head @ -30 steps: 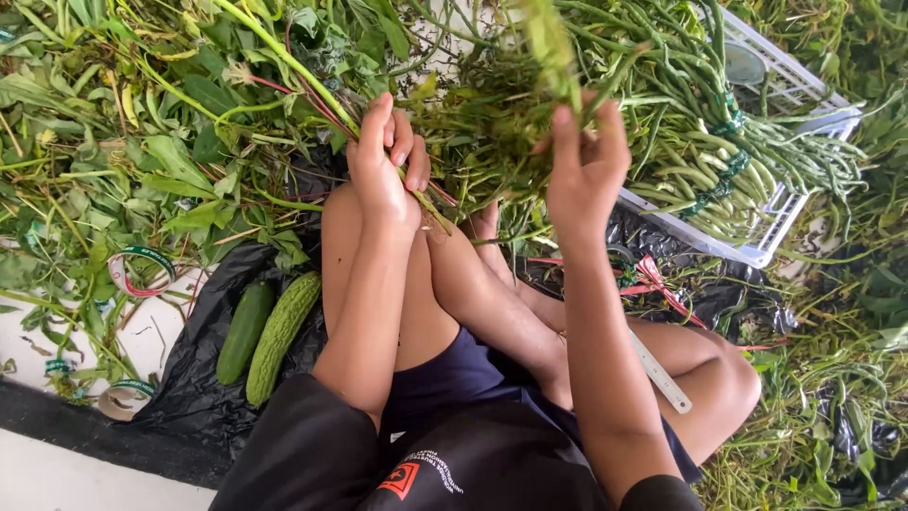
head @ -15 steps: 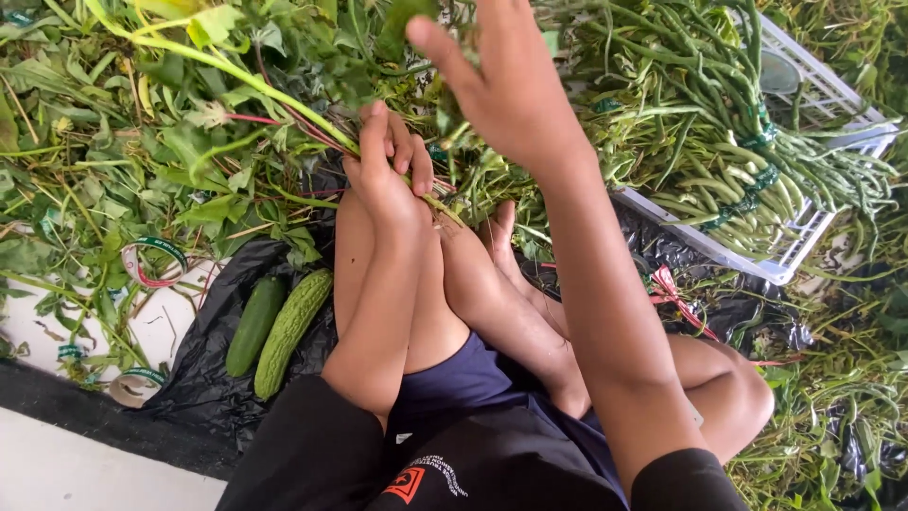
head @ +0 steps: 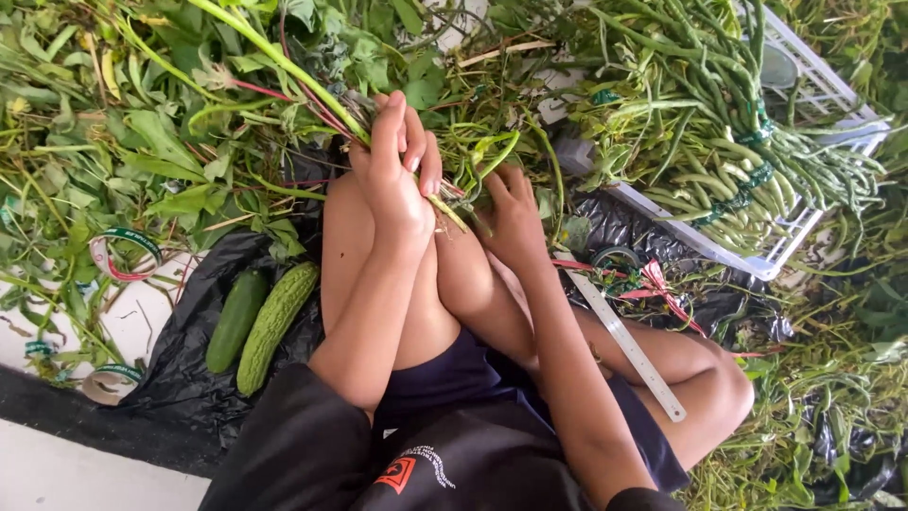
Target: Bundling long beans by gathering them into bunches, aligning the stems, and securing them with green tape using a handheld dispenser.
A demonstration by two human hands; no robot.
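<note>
Gripping a bunch of stems (head: 312,99), the left hand (head: 392,170) is closed around their cut ends just above the knee (head: 355,222). Right hand (head: 514,216), fingers loosely curled, touches greens beside that knee. Two gourds (head: 260,322) lie left of the knee.
</note>
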